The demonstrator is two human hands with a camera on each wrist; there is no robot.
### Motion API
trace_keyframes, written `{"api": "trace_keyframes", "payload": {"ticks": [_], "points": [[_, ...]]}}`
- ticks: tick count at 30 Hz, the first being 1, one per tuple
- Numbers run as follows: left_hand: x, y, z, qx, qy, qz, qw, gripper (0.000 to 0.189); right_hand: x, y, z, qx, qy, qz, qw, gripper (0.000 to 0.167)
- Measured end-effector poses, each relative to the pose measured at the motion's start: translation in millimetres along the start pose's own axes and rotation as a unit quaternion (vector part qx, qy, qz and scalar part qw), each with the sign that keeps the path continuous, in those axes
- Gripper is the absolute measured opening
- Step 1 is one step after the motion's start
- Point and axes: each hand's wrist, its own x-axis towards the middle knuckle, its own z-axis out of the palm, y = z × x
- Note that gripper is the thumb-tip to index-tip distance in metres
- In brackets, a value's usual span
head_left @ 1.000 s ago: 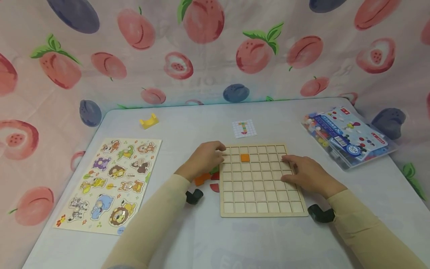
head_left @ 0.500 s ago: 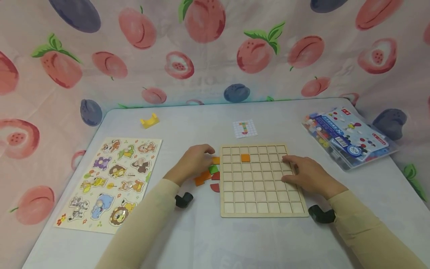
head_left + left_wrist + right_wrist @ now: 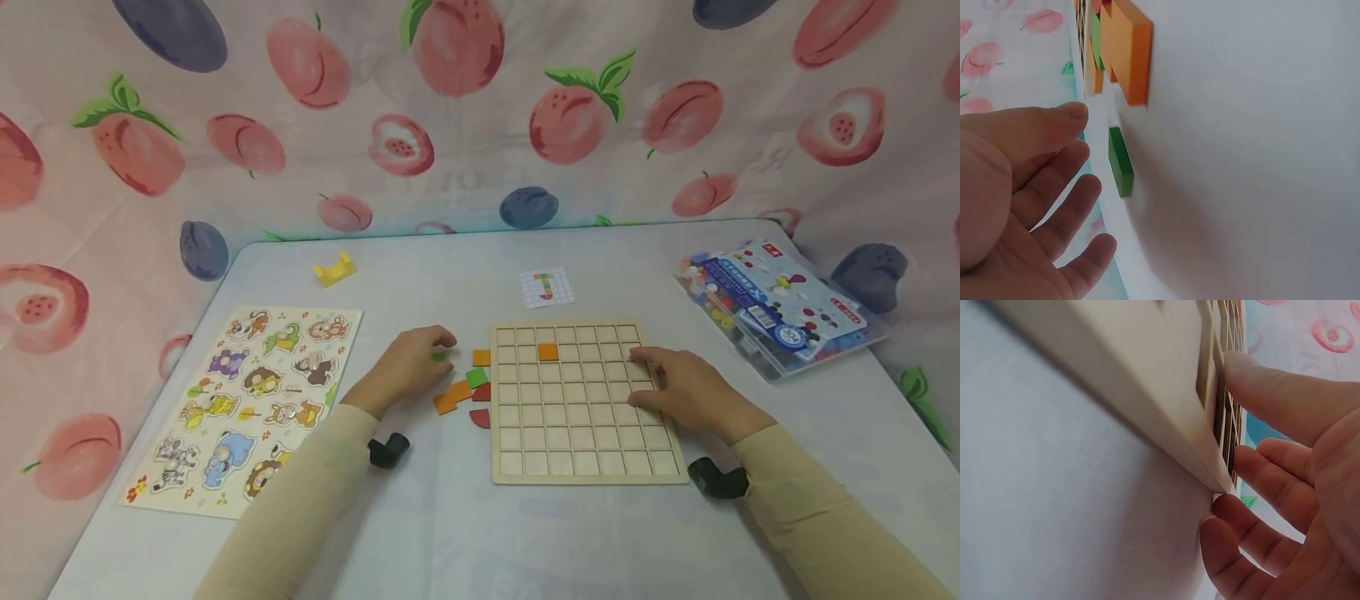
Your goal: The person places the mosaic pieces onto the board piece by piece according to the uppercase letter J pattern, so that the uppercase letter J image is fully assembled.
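My left hand point(image 3: 405, 362) is over the table left of the wooden grid board point(image 3: 579, 439), fingers loosely bent and apart. A small green tile point(image 3: 1121, 162) lies on the table just beyond those fingertips in the left wrist view, with nothing between thumb and fingers. At the board's right edge, my right hand point(image 3: 693, 390) holds on, its thumb point(image 3: 1266, 387) over the top and lower fingers against the side. One orange square tile point(image 3: 548, 352) sits in a cell of the board's second row. Between left hand and board are loose orange tiles point(image 3: 446, 403), another green tile point(image 3: 477, 377) and red pieces point(image 3: 480, 419).
Behind the board lies a small pattern card point(image 3: 546, 287). An animal puzzle board point(image 3: 247, 408) is on the left, with a yellow plastic piece point(image 3: 334, 271) farther back. A clear box of colourful parts point(image 3: 780, 308) stands at the back right.
My left hand has drawn back leftward from the board's edge, uncovering the loose tiles, and a green tile now shows by its fingers. The right hand stays on the board.
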Motion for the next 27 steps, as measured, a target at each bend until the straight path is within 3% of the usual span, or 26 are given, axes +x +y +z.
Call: {"api": "trace_keyframes", "payload": {"ticks": [15,27], "points": [[-3.5,-17.8,-4.7,-0.002,-0.003,-0.003,1.0000,0.035,-0.1,2,-1,-0.002,-0.002,-0.001,1.0000,0.075],[-4.1,-23.3,-6.1,0.001,-0.003,-0.007,1.0000,0.035,0.0,2,0,0.002,-0.001,-0.001,1.0000,0.074]]}}
